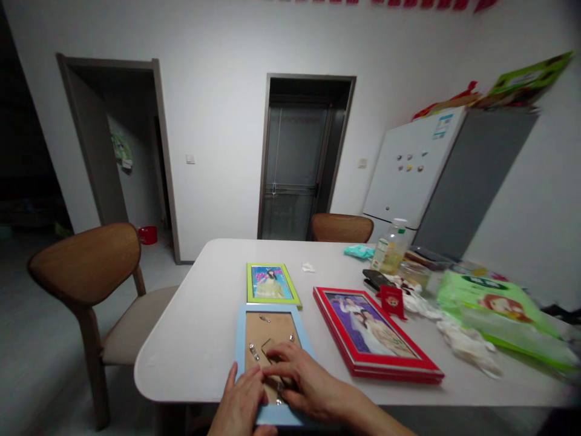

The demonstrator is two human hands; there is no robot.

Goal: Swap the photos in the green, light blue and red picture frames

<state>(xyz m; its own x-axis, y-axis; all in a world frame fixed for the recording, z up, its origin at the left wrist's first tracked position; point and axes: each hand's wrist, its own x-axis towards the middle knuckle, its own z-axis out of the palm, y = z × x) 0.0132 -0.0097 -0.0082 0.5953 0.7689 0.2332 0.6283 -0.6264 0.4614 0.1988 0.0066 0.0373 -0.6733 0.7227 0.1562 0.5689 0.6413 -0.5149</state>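
Observation:
A light blue picture frame [275, 416] lies face down at the table's near edge, its brown backing board [278, 321] upward. Small metal turn clips [254, 352] and a bent wire stand [267, 345] show on the board. My left hand [242, 396] grips the frame's lower left side, fingers over the board. Curled over the middle of the backing, my right hand [302, 378] presses its fingers near the wire stand and lower clip; its fingertips are partly hidden. Just beyond lies a green picture frame [272, 283], photo up. To the right are stacked red picture frames [370, 333].
On the white table [195, 339], the right side holds a bottle [390, 249], a glass jar [415, 274], a black object [376, 278], a small red packet [392, 301], crumpled tissues [467, 345] and a green tissue pack [492, 303]. Wooden chairs [91, 260] stand around.

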